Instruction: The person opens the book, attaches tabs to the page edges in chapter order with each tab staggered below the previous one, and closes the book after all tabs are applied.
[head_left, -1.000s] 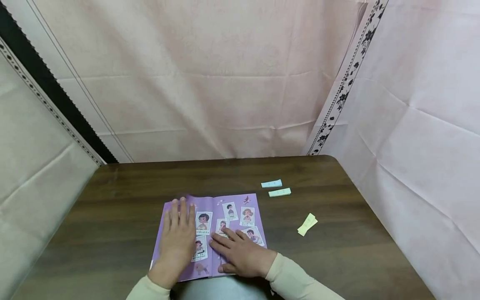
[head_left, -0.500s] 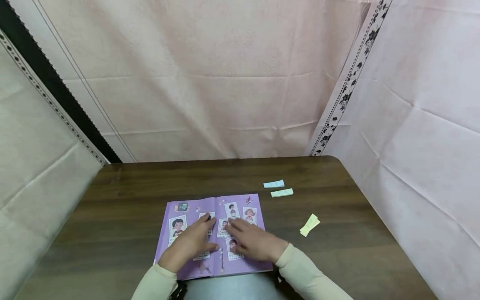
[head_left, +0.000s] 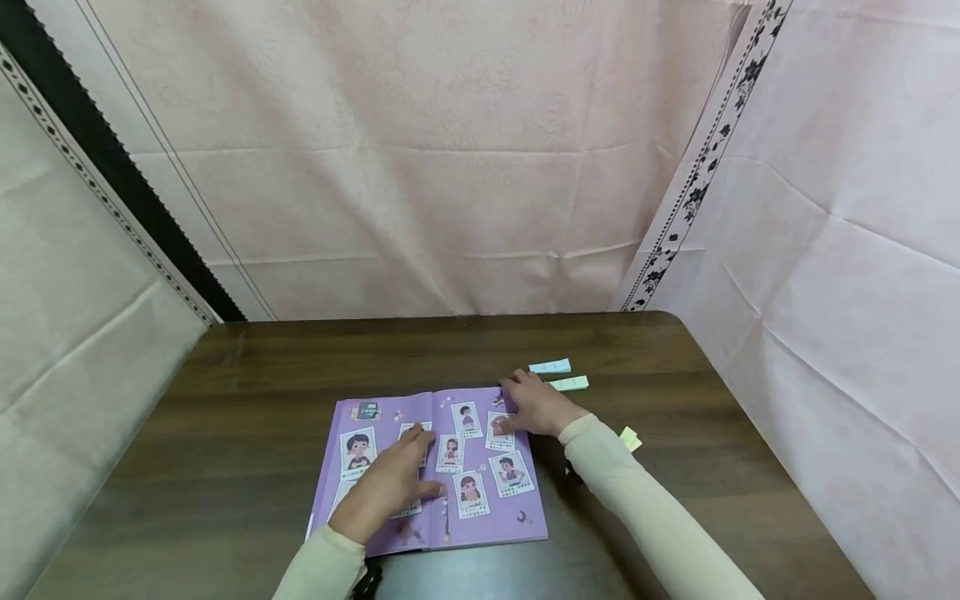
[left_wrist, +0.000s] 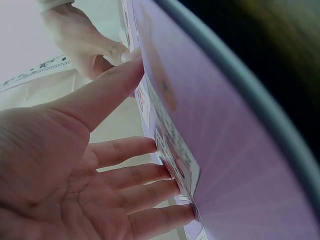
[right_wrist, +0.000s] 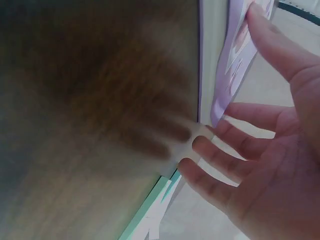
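Left hand lies flat, fingers straight, on the open purple sticker book; right hand, fingers spread, touches its far right corner. The thin pages probably bend easily; pressing them flat seems best.

A purple picture book is lying open and flat on the near middle of the dark wooden table, its spine running away from the person. Small white cards with cartoon children are showing across both pages. Two pale paper slips, one blue and one green, are lying just beyond its far right corner.
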